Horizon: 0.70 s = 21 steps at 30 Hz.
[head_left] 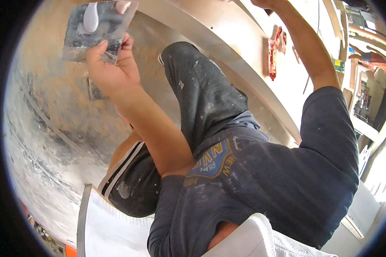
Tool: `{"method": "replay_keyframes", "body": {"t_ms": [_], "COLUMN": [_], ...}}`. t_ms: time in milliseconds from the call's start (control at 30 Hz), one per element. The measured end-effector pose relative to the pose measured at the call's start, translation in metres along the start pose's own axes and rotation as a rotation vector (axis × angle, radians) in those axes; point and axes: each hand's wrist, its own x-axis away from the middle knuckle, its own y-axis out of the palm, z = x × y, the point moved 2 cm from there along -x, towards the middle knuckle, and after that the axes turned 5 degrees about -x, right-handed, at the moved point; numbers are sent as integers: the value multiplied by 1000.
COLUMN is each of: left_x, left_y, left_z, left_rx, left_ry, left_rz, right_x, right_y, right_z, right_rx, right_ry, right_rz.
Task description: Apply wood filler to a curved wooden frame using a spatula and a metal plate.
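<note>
My left hand (113,70) grips a flat grey metal plate (73,40) by its near edge, the thumb lying on the upper face. A thick smear of white paste (90,18) sits on the plate, with a smaller pale lump near its far right corner. At the top edge my right hand (263,2) reaches over a pale, smooth panel (240,32), and its fingers look curled. A small dark bit shows beside that hand. What it holds is mostly cut off by the picture's edge.
A crumpled red packet (272,58) lies on the panel. On the stained, paste-streaked floor (51,111) rests a dark speckled square piece (97,90). A white board with a grey edge (84,214) stands at lower left. Shelves and clutter fill the far right.
</note>
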Motion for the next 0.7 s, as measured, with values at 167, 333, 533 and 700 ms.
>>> {"method": "replay_keyframes", "body": {"t_ms": [167,333,533,700], "left_x": [12,21,35,47], "left_y": [20,38,55,66], "left_z": [-15,-28,-47,-45], "left_rx": [28,-7,-23,42], "left_ry": [-20,-43,-165,-158], "left_rz": [-56,-126,-228,-238], "right_x": [27,35,47,43], "right_y": [-25,-60,-97,-89], "right_z": [-57,-118,-164,-205], "right_rx": [-691,-609,-1021,-761], "right_ry": [432,668,225,-57], "right_rz": [574,415,800,910]}}
